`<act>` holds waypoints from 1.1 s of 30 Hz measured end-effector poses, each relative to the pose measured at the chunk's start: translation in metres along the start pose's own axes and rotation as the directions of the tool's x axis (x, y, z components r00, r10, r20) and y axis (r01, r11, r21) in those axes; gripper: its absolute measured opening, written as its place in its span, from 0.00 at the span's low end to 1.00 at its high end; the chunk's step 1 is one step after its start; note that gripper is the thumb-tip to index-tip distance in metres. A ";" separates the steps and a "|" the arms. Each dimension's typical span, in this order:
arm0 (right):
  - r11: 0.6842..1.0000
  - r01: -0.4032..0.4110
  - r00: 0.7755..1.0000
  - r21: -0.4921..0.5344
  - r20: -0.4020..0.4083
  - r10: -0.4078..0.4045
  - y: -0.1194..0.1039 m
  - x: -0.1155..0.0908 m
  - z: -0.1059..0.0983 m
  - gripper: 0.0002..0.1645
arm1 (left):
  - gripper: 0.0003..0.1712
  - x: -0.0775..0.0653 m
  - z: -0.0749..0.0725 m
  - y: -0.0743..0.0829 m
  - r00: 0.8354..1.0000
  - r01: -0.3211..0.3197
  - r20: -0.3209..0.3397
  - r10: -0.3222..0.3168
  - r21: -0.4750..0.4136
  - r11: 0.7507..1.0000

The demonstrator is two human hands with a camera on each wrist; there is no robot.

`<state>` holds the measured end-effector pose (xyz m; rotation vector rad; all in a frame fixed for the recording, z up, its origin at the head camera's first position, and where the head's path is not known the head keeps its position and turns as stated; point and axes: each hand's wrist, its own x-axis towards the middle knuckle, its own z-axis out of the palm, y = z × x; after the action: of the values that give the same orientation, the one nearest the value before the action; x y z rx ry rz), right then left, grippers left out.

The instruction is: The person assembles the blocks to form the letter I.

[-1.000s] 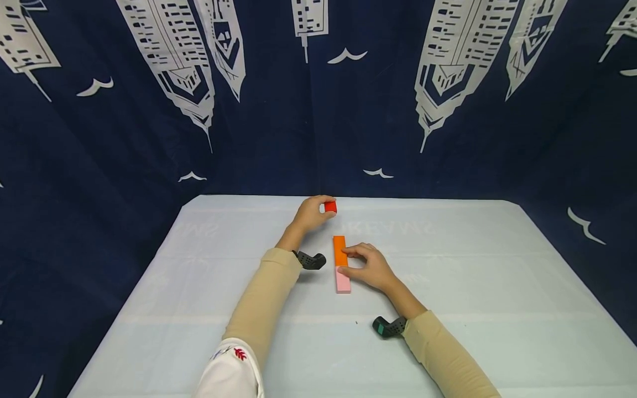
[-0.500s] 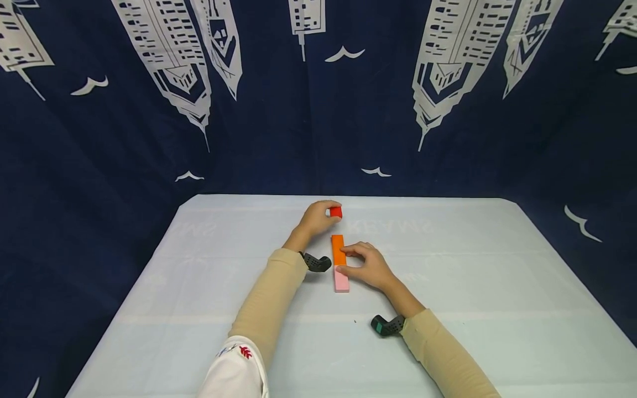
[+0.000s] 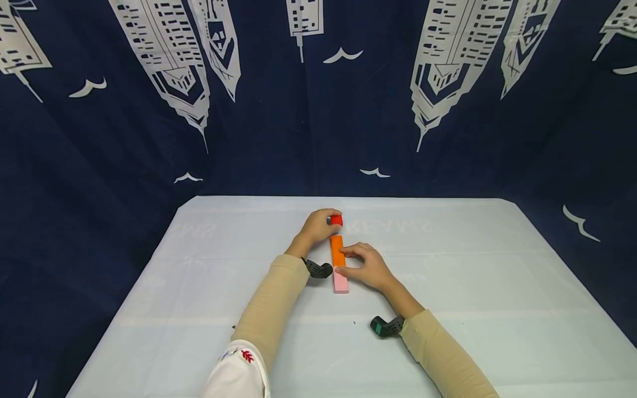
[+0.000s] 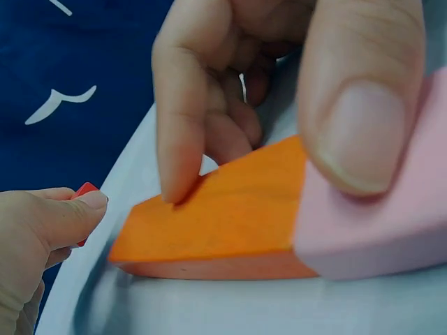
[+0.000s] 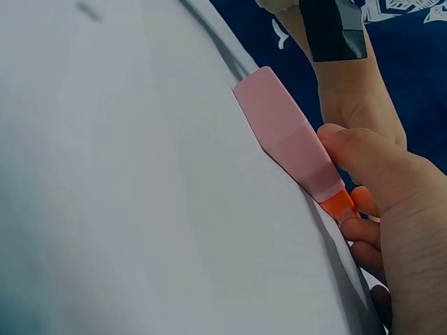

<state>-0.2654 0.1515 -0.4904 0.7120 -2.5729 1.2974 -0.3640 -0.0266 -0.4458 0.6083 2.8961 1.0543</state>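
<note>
My left hand point(image 3: 317, 226) pinches a small red block point(image 3: 337, 220) between thumb and fingers, just beyond the far end of an orange block point(image 3: 337, 247). In the left wrist view, only slivers of the red block point(image 4: 84, 188) show around the thumb. The orange block lies end to end with a pink block point(image 3: 340, 285), forming a straight row on the table. My right hand point(image 3: 372, 270) is at the row's right side, its index fingertip touching the orange block point(image 4: 216, 227) and its thumb resting on the pink block point(image 4: 391, 241), near where they meet.
A white-covered table point(image 3: 448, 265) lies beneath the hands. Behind it hangs a dark blue cloth point(image 3: 298, 138) with printed white buildings and birds. Black wrist devices point(image 3: 318, 270) sit on both forearms, the left one close beside the row.
My left hand has brought the red block nearer and slightly right, from the far table edge to just past the orange block's end. My right hand and the row stay put.
</note>
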 end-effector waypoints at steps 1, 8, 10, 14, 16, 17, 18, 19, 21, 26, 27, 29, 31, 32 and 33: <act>1.000 -0.002 1.000 0.000 0.002 0.002 0.000 0.000 0.000 0.29 | 0.22 0.000 0.001 0.000 1.000 0.003 0.003 -0.003 0.003 1.000; 1.000 -0.015 1.000 -0.001 0.004 0.015 -0.001 0.000 0.000 0.29 | 0.21 -0.003 0.006 -0.003 1.000 0.013 0.015 -0.013 0.010 1.000; 1.000 -0.015 1.000 -0.002 0.004 0.015 -0.001 0.000 -0.001 0.29 | 0.21 -0.003 0.006 -0.003 1.000 0.011 0.017 -0.011 0.005 1.000; 1.000 -0.012 1.000 0.002 0.006 0.012 -0.001 0.000 -0.001 0.28 | 0.21 -0.003 0.007 -0.004 1.000 0.010 0.029 -0.010 -0.004 1.000; 1.000 -0.010 1.000 0.006 0.006 0.010 -0.001 0.000 -0.001 0.28 | 0.21 -0.003 0.007 -0.004 0.999 0.011 0.034 -0.010 -0.008 1.000; 1.000 -0.011 1.000 0.007 0.006 0.011 0.000 0.000 0.000 0.28 | 0.21 -0.003 0.007 -0.004 0.999 0.011 0.036 -0.011 -0.008 1.000; 1.000 -0.012 1.000 0.009 0.005 0.012 0.000 0.000 0.000 0.28 | 0.21 -0.003 0.007 -0.005 0.999 0.011 0.037 -0.011 -0.010 1.000; 1.000 -0.012 1.000 0.009 0.004 0.012 0.000 0.000 0.000 0.28 | 0.21 -0.003 0.007 -0.005 0.999 0.012 0.037 -0.011 -0.012 1.000; 1.000 -0.013 1.000 0.009 0.003 0.013 0.000 0.001 0.000 0.28 | 0.21 -0.003 0.007 -0.006 0.999 0.017 0.039 -0.016 -0.021 1.000; 1.000 -0.015 1.000 0.005 0.002 0.015 0.000 0.000 0.000 0.28 | 0.21 -0.004 0.008 -0.008 0.999 0.019 0.038 -0.018 -0.040 0.999; 1.000 -0.015 1.000 0.004 0.002 0.015 0.000 0.000 0.000 0.28 | 0.21 -0.005 0.008 -0.008 0.999 0.017 0.037 -0.016 -0.043 0.999; 1.000 -0.014 1.000 0.004 0.003 0.014 -0.001 0.000 0.000 0.28 | 0.22 -0.005 0.008 -0.009 0.999 0.018 0.034 -0.016 -0.047 0.999; 1.000 -0.014 1.000 0.005 0.003 0.014 -0.001 0.000 0.000 0.28 | 0.22 -0.005 0.008 -0.009 0.999 0.020 0.033 -0.018 -0.051 0.999; 1.000 -0.013 1.000 0.005 0.003 0.013 -0.001 0.000 0.000 0.28 | 0.22 -0.005 0.007 -0.009 0.999 0.022 0.033 -0.020 -0.053 0.998; 1.000 -0.012 1.000 0.004 0.004 0.012 -0.001 0.000 0.000 0.28 | 0.22 -0.005 0.007 -0.009 0.999 0.025 0.034 -0.023 -0.055 0.998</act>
<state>-0.2651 0.1513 -0.4896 0.7012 -2.5820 1.3066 -0.3618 -0.0297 -0.4574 0.5819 2.8283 1.1058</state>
